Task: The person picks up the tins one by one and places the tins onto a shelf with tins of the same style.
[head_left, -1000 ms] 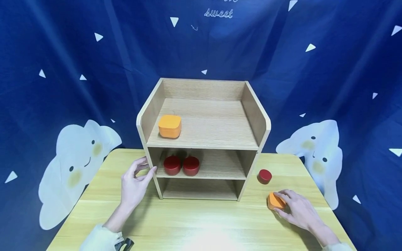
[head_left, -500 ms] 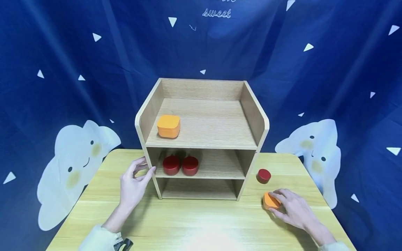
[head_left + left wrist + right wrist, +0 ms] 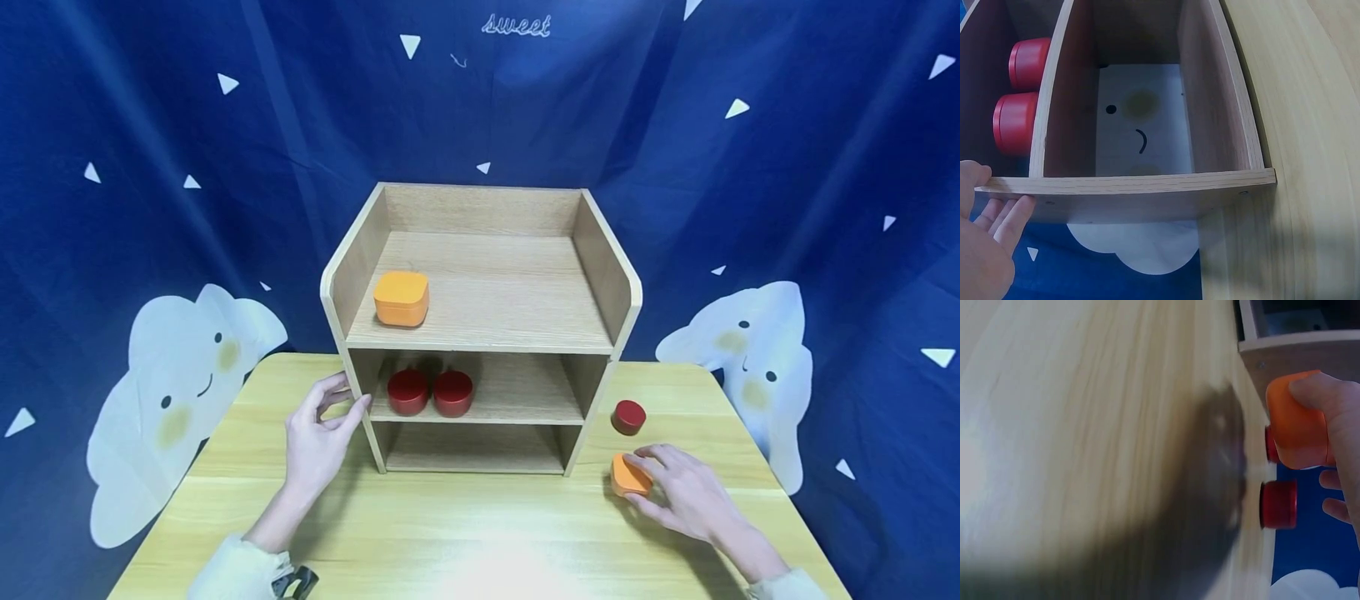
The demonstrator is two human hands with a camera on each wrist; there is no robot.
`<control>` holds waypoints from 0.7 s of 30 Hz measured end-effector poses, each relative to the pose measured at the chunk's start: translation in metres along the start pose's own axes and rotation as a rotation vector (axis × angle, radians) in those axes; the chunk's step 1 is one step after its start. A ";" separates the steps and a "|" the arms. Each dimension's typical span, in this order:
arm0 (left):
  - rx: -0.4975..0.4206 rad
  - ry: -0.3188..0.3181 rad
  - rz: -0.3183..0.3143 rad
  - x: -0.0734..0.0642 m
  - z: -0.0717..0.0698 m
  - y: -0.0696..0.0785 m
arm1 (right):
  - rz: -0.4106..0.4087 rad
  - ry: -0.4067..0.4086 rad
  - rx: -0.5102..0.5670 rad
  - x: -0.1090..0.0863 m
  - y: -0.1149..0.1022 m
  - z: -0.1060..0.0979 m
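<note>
My left hand grips the front edge of the left side panel of a wooden shelf unit, thumb on the edge and fingers on the outer face, as the left wrist view also shows. At the right, my right hand holds an orange rounded-square box between thumb and fingers, close over the table. In the right wrist view the thumb lies on the orange box, which partly covers a red round tin. Another red tin shows beside it.
A second orange box sits on the top shelf at left. Two red round tins stand side by side on the middle shelf. A red tin stands on the wooden table right of the unit. Behind hangs a blue curtain.
My right hand has moved left toward the shelf unit, carrying the orange box. My left hand keeps its grip on the side panel. The head view has shifted slightly.
</note>
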State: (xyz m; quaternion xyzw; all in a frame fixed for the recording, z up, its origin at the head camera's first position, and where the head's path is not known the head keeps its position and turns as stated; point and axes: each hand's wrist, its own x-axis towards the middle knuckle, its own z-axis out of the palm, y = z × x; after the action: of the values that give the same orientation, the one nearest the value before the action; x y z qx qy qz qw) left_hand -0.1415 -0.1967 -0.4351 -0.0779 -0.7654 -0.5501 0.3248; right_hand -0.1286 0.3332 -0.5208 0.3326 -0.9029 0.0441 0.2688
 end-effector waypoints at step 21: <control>0.017 0.003 0.004 0.000 0.000 0.000 | -0.114 0.120 0.039 0.027 -0.029 -0.012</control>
State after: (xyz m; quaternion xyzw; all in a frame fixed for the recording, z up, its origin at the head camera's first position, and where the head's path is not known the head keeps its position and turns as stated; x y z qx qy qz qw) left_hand -0.1412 -0.1965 -0.4351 -0.0759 -0.7694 -0.5428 0.3280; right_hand -0.1223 0.2986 -0.4990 0.3856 -0.8637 0.0663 0.3178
